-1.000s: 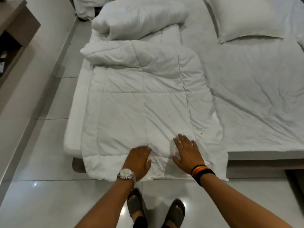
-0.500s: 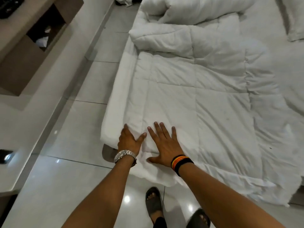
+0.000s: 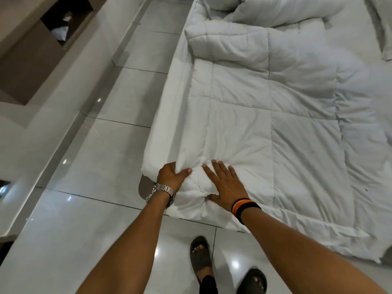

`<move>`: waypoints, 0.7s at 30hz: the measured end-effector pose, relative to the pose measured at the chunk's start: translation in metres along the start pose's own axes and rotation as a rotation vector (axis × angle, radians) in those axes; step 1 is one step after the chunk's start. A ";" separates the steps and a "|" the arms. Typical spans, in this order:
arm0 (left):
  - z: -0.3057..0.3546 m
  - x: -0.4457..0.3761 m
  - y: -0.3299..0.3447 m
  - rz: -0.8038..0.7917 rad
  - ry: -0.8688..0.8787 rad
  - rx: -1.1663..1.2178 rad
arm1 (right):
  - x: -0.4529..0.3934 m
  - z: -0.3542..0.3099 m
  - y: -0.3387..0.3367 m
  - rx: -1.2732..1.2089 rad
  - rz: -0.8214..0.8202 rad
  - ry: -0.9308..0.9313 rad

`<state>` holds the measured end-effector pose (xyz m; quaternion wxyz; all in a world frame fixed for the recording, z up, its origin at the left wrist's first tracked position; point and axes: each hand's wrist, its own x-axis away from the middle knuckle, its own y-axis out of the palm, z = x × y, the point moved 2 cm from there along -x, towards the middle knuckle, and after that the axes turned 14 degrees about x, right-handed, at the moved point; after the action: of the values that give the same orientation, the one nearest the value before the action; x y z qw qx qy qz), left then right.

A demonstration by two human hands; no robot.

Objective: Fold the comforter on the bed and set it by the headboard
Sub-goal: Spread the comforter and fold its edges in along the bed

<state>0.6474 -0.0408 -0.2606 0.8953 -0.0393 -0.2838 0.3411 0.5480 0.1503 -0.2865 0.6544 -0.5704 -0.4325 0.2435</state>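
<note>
Comforter (image 3: 265,124) on bed (image 3: 371,60), folded into long strip, near end at foot corner. Left hand (image 3: 170,177) pinching corner fabric; right hand (image 3: 224,183) flat, open, pressing. Likely left: further folds, move to headboard.

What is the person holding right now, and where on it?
The left hand pinches the white comforter at its near corner by the bed's edge. The right hand only lies flat on it, gripping nothing.

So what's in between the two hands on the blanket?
In the head view, only a bunched-up ridge of the white quilted comforter lies between the left hand and right hand.
</note>
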 end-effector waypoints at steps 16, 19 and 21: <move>-0.104 0.101 -0.071 0.182 -0.119 0.002 | 0.106 -0.077 0.043 -0.102 0.009 -0.073; -0.085 0.096 -0.040 0.257 -0.018 -0.229 | 0.126 -0.018 0.032 -0.112 0.009 0.096; -0.056 0.096 -0.004 0.236 0.118 -0.350 | 0.138 0.027 0.026 -0.118 0.016 0.214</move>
<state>0.7378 0.0240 -0.2604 0.8436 -0.2471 -0.2795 0.3861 0.5996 0.2831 -0.2722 0.6603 -0.6340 -0.3691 0.1607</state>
